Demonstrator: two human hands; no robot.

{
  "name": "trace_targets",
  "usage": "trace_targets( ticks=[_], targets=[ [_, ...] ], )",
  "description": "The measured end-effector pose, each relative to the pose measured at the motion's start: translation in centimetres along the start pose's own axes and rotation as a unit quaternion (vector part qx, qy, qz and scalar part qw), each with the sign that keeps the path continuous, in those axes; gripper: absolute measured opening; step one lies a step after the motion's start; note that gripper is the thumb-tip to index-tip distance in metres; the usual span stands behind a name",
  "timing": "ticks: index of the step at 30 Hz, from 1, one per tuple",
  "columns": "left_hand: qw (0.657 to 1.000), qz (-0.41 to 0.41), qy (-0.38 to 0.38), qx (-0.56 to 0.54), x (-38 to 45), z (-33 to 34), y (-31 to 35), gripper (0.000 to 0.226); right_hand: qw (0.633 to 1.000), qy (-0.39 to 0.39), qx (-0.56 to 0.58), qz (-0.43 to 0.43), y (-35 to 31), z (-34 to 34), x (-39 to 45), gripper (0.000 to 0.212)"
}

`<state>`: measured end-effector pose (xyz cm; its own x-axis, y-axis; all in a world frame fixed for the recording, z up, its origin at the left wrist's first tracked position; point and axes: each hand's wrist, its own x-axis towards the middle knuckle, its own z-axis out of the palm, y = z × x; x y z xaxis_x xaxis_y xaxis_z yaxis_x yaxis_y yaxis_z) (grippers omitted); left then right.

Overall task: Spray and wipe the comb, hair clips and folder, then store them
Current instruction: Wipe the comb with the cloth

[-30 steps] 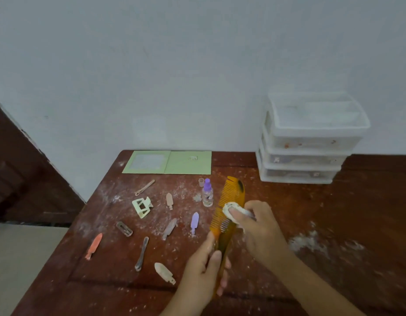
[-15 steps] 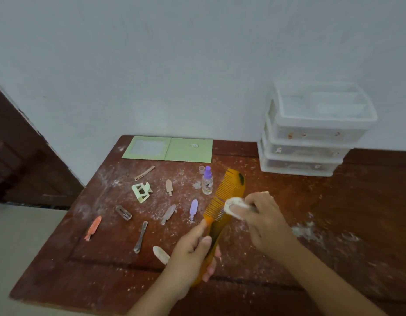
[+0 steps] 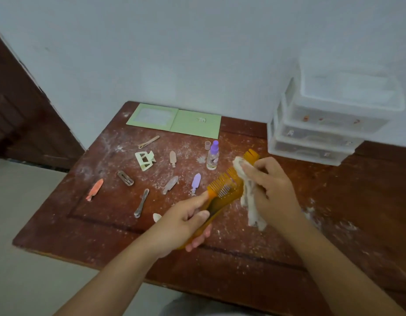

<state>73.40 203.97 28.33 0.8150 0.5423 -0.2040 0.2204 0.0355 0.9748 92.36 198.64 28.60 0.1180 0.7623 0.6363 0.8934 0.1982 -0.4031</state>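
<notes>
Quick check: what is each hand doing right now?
Left hand: grips the orange comb by its handle.
Right hand: holds a white cloth against the comb.

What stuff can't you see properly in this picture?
All in the head view:
- Middle of the comb: covered by the cloth and right hand.
- Comb handle: wrapped by the left hand.
- Cream clip: partly behind the left hand.
- Drawer contents: blurred, too small.
</notes>
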Motion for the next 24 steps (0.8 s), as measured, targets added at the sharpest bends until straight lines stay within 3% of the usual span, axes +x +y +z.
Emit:
trace_targets(
  ticks=[2, 6, 10, 15, 17, 20, 22, 24],
  targets=[
    [0.999, -0.012, 0.002, -0.042, -0.1, -0.1, 0.1, 0.046, 1.000, 0.020, 0.013, 0.017, 0.3, -1.2, -0.4, 0.037],
    [0.998, -0.014, -0.008, -0.062, -0.3, 0.1, 0.5, 0.046, 0.993, -0.050, -0.066, -0.086, 0.2, -1.4, -1.7, 0.036],
    [1.000, 0.000, -0.008, 0.017, -0.6, 0.4, 0.8, 0.045, 0.983, -0.067, -0.122, -0.120, 0.0, -0.8, -2.2, 0.032],
    [0.994, -0.006, -0.060, 0.088, -0.3, 1.8, 0.6, 0.040, 0.969, -0.093, -0.214, -0.084, -0.3, 0.9, -0.8, 0.033],
    [0.994, -0.017, -0.058, 0.087, 0.0, 2.4, 0.5, 0.045, 0.979, -0.093, -0.175, -0.047, -0.2, 0.7, 0.2, 0.038],
    [0.996, -0.036, -0.051, 0.065, -0.1, 1.9, 0.3, 0.048, 0.995, -0.039, 0.004, 0.091, 0.5, -1.9, 1.3, 0.035],
    [0.996, -0.045, -0.045, 0.064, -0.2, 1.5, 0.4, 0.046, 0.997, -0.031, 0.021, 0.062, 0.6, -3.6, 1.3, 0.030],
    [0.996, -0.044, -0.042, 0.067, -0.3, 1.4, 0.5, 0.044, 0.996, -0.070, -0.031, -0.037, 0.4, -4.1, 0.6, 0.035]
  ],
)
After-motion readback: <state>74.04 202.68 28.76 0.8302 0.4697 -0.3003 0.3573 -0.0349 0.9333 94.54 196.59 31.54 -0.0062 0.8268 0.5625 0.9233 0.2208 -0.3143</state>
